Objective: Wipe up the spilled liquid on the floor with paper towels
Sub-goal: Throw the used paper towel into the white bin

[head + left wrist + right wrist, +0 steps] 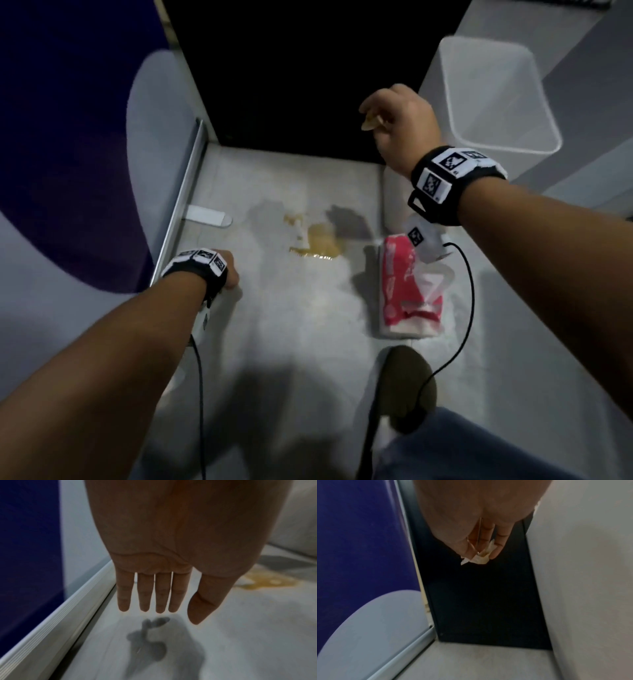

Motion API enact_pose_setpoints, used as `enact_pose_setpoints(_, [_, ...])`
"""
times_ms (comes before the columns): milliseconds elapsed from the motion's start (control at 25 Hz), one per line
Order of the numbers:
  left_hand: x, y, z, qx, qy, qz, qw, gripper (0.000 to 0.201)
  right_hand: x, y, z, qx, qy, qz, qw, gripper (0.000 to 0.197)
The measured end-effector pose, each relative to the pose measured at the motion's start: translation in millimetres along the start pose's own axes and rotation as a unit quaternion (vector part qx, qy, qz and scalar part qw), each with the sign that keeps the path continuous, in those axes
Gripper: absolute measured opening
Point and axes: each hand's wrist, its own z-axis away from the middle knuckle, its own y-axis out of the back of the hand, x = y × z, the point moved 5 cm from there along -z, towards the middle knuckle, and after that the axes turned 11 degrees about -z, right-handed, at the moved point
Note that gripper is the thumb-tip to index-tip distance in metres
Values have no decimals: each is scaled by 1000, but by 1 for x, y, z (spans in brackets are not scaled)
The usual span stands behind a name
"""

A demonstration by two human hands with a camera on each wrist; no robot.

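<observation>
1 crumpled, yellow-stained paper towel [479, 557] is pinched in the right hand [399, 125], raised near the clear bin [496, 99]. Left hand [171, 547] fingers are held straight over the floor [291, 308]; the amber spill [313, 241] is seen beside the red towel pack [407, 291].

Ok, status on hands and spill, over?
Left hand open, empty. Right hand pinching stained crumpled paper towel. Yellow-brown liquid puddle remains on grey floor. Nothing in the way.

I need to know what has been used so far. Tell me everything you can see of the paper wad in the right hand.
The paper wad is a small crumpled lump of thin tissue, whitish with yellow-brown stains, so it looks wet from use. The right hand pinches it between thumb and fingertips, raised above the floor in front of a dark panel, left of the clear bin. Only its lower edge shows; nothing else touches it.
</observation>
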Motion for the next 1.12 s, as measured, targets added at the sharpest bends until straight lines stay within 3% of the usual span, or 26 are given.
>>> enact_pose_setpoints(80, [30, 57, 17, 109, -32, -8, 994, 39, 14, 35, -12, 60, -19, -30, 998, 32])
enact_pose_setpoints(200, [98, 155, 62, 274, -118, 44, 954, 41, 26, 71, -22, 145, -35, -69, 986, 28])
enact_pose_setpoints(320, [170, 241, 122, 426, -197, 116, 875, 48, 38, 111, -30, 224, -49, -89, 969, 23])
enact_pose_setpoints(400, [216, 270, 159, 488, -263, 144, 820, 57, 56, 135, -28, 246, -85, -74, 963, 22])
enact_pose_setpoints(440, [238, 275, 172, 498, -292, 143, 804, 64, 65, 144, -24, 240, -106, -56, 963, 22])
enact_pose_setpoints(480, [257, 276, 181, 490, -310, 131, 804, 72, 73, 148, -20, 222, -122, -29, 967, 22])
enact_pose_setpoints(640, [285, 263, 179, 417, -296, 72, 856, 116, 93, 147, -4, 109, -182, 44, 976, 26])
enact_pose_setpoints(800, [273, 272, 167, 430, -310, 83, 844, 112, 106, 141, 7, 48, -231, 58, 970, 25])
enact_pose_setpoints(960, [269, 276, 162, 439, -315, 79, 838, 109, 86, 151, 9, 55, -175, 62, 981, 19])
enact_pose_setpoints(1120, [271, 273, 161, 440, -321, 91, 833, 113, 39, 169, 32, 109, -20, 80, 991, 26])
